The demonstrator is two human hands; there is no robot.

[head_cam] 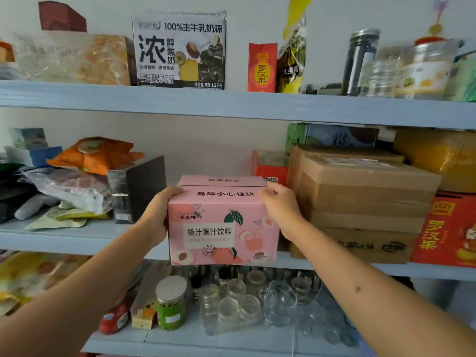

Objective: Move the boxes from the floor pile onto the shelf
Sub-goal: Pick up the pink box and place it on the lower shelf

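Observation:
A pink juice box (223,222) printed with peaches and leaves sits at the front edge of the middle shelf (77,240), in the gap between a black box and a stack of brown cartons. My left hand (159,215) grips its left side, with the thumb over the top edge. My right hand (282,210) grips its upper right corner, fingers curled over the top. The floor pile is out of view.
A black box (136,189) stands left of the gap. Stacked brown cartons (360,199) and a red box (448,228) fill the right. Behind sits a small red box (269,166). Glass jars (239,305) crowd the lower shelf; bags and boxes line the top shelf (231,104).

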